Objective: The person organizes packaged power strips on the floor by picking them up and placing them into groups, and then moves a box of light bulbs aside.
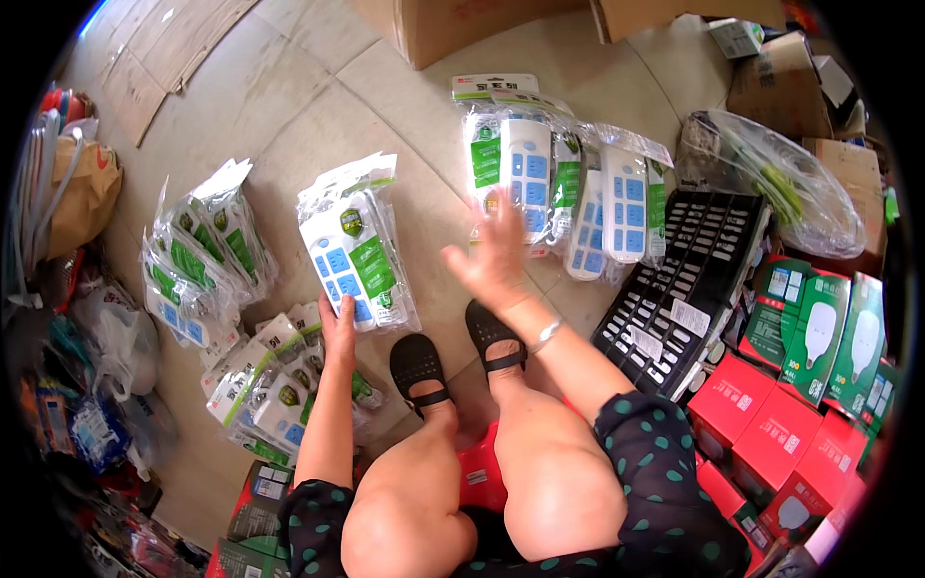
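Note:
My left hand (338, 326) is closed on the lower end of a packaged power strip (335, 246), white with blue sockets and a green label in clear plastic. More packs seem to lie behind it. My right hand (493, 255), a little blurred, has its fingers spread and holds nothing. It is nearest to a group of packaged power strips (527, 169) on the floor at the upper right, partly covering their lower left edge. To the left, other bagged power strips (202, 250) lie in a loose pile, with further packs (275, 385) below them beside my left forearm.
At the right, a black slotted crate (674, 279) stands beside red boxes (771, 448) and green light bulb boxes (819, 332). An open cardboard box (491, 29) is at the far side. Plastic bags (116, 332) crowd the left edge. Tiled floor (260, 106) shows between the piles.

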### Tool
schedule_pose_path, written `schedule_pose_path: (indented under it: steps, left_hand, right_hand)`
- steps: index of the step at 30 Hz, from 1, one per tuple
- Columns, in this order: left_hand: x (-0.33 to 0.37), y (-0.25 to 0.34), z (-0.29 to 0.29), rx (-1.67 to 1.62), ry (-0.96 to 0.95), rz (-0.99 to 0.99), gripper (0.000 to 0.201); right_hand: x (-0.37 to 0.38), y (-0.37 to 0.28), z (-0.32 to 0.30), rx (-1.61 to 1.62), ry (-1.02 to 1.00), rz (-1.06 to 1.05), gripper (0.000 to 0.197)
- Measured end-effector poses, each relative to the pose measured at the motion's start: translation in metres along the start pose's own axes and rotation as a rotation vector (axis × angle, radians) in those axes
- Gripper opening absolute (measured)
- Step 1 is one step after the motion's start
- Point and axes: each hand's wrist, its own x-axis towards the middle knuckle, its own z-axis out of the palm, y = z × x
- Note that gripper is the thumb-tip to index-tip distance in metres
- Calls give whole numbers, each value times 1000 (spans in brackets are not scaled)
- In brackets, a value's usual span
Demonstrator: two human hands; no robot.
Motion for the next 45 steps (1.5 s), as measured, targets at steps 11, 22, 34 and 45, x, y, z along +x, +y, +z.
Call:
schedule_pose_path:
  steps: [11,22,34,45]
  left_hand:
    - [0,-9,2,10,-14,219,74]
    - [-9,3,18,47,-7,175,73]
    - [-13,29,23,-372,-119,21,93]
    - [-5,30,14,-170,-12,59,63]
  right_hand:
    - [46,73,-28,-344,-289,644,108]
    - [10,105,-47,733,-72,917,32]
    - [-9,-70,-15,461,-750,329,62]
    - [8,115,18,-235,85,495,95]
